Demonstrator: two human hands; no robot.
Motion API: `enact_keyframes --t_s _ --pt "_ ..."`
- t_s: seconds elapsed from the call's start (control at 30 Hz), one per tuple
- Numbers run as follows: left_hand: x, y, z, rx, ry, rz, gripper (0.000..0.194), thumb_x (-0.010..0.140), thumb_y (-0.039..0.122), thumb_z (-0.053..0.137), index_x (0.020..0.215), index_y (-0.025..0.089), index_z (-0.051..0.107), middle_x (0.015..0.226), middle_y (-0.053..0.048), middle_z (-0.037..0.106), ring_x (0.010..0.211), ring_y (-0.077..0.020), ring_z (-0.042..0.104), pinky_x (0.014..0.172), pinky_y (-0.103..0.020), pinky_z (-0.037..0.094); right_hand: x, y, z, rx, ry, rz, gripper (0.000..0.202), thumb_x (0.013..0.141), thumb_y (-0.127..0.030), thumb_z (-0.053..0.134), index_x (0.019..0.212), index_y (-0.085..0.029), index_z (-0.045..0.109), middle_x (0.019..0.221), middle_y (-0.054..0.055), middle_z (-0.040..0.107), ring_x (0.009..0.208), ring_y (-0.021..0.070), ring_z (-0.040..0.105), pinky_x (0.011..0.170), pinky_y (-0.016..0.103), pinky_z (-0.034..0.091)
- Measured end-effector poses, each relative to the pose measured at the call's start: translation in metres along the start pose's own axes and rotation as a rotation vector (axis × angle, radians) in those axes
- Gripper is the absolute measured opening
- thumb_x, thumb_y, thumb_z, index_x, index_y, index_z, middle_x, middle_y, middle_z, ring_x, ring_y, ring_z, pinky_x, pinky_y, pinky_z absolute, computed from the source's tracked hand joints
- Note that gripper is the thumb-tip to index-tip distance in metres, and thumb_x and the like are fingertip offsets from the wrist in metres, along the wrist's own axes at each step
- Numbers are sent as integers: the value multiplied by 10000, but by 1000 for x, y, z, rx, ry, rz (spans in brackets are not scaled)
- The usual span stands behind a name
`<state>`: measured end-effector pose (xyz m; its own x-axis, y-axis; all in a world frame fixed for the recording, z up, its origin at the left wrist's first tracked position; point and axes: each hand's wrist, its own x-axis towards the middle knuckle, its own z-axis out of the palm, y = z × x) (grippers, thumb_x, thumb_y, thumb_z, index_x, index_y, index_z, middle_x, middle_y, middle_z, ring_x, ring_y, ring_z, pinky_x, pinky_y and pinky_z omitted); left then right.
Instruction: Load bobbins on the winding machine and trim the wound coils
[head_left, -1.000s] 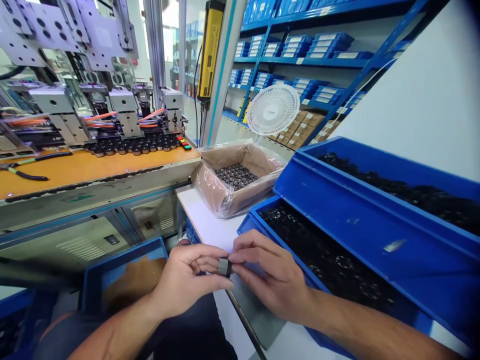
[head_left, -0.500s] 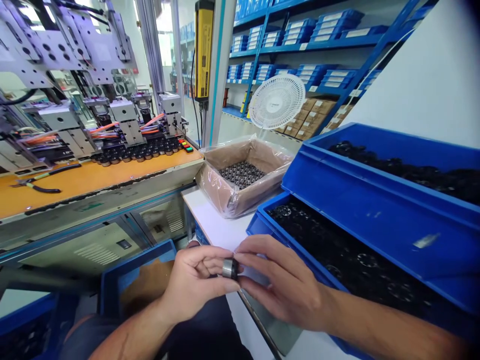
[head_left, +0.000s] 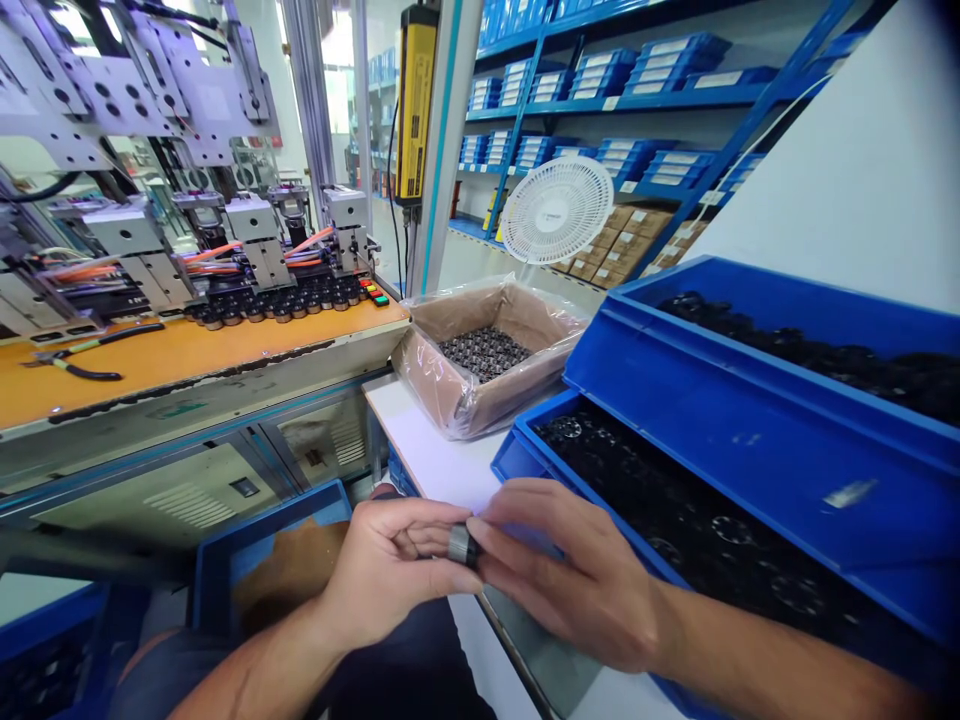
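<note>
A small ring-shaped part (head_left: 460, 544), silvery on one side and black on the other, is between my two hands at lower centre. My left hand (head_left: 397, 560) pinches it between thumb and index finger, with the other fingers curled behind. From the right, my right hand (head_left: 570, 570) has its fingertips pressed against the black side of the part. The fingers partly cover that black side. Both hands are over the near edge of the white table (head_left: 420, 430).
A plastic-lined carton (head_left: 450, 390) of small parts stands beyond my hands. Blue bins (head_left: 712, 390) of black parts are stacked at right. At left, an orange machine bench (head_left: 187, 360) holds pliers (head_left: 94, 355) and rows of parts. A white fan (head_left: 559, 210) stands behind.
The fingers of my right hand have closed in on the part and cover more of its black side. My left hand keeps its pinch. The view has shifted slightly.
</note>
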<state>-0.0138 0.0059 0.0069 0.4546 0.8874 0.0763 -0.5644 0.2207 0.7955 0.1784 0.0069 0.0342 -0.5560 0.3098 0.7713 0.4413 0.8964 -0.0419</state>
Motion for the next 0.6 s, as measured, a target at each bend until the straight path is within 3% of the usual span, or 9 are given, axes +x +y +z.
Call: enact_keyframes --t_s 0.1,0.23,0.3,0.37,0.5,0.6 --pt "0 -3 5 1 29 4 384 587 35 895 910 221 801 812 -8 811 720 -98 763 675 -100 586 1 2 -4 -95 -11 -83 122 935 -135 612 1006 -55 671 836 86 646 829 176 625 671 281 581" --pt "0 -16 15 12 128 116 354 605 56 892 893 233 787 861 -10 815 773 -121 770 729 -158 611 2 4 -5 -107 -1 -142 167 937 -132 579 1031 -19 659 824 110 638 789 195 631 618 301 578" --pt "0 -19 18 79 180 223 362 621 75 888 920 245 774 918 -14 814 836 -139 771 764 -183 615 0 3 -5 -85 5 -114 194 935 -112 553 1077 -14 642 867 129 648 831 208 641 653 325 599" --pt "1 -14 16 287 193 394 416 609 98 899 976 245 770 940 -31 810 864 -155 769 786 -193 614 -3 -1 -4 -20 17 -28 225 910 -60 552 1122 -34 622 926 135 657 902 211 648 721 344 618" --pt "3 8 6 880 -8 774 332 671 171 873 988 158 778 854 -92 800 757 -164 766 742 -195 617 -7 -11 -1 167 28 124 225 884 -7 567 1097 -62 616 952 124 660 927 187 643 786 336 618" --pt "2 18 3 1087 -108 869 232 756 176 810 979 130 768 845 -113 800 743 -178 771 710 -205 621 -6 -11 -1 218 6 137 171 909 -36 562 1067 -65 617 942 122 662 909 176 645 781 310 614"
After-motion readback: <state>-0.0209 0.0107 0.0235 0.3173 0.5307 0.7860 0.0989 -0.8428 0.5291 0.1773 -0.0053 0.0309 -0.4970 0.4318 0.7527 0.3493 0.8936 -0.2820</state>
